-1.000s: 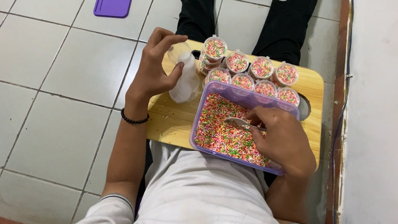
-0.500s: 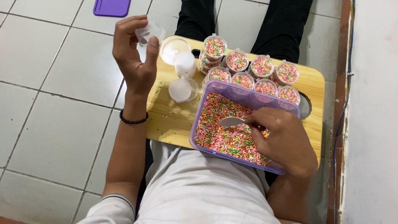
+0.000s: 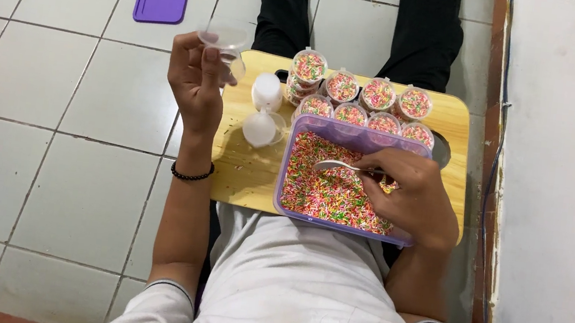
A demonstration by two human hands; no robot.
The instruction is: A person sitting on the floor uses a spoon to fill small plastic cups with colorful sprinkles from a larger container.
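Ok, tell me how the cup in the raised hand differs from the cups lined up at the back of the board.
The cup in the left hand, the clear cup, is empty and held up off the wooden board; the filled cups hold coloured sprinkles and stand on the board in two rows. The clear cup is single and tilted; the filled cups are grouped, upright and touching. Both are small, clear plastic cups.

Filled cups block beyond tub (left open).
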